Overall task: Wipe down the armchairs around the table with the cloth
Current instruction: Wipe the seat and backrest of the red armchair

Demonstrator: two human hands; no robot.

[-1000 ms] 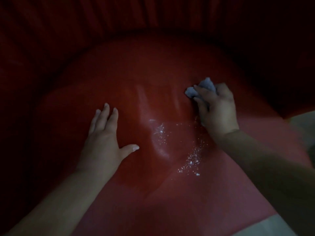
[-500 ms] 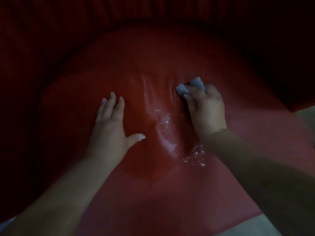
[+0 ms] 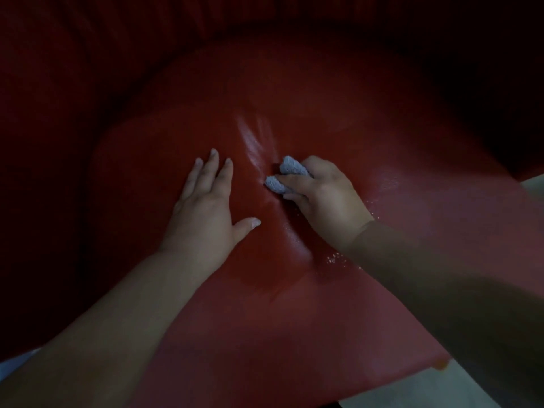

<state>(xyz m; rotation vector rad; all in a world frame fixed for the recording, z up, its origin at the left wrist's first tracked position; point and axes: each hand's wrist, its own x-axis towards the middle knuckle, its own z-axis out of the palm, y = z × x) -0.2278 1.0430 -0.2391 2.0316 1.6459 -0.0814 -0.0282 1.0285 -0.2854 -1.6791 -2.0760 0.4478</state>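
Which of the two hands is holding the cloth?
The right hand: its fingers grip the grey cloth against the red seat. The left hand lies flat and holds nothing.

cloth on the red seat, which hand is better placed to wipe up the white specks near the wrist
Right. The right hand already grips the cloth, and the specks lie beside its wrist. The left hand rests flat on the seat.

Dim light; pale floor (image 3: pixel 382 390) shows at the lower corners

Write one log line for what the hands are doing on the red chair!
left hand: flat on seat | right hand: grips cloth, pressing it on seat | white specks: near right wrist
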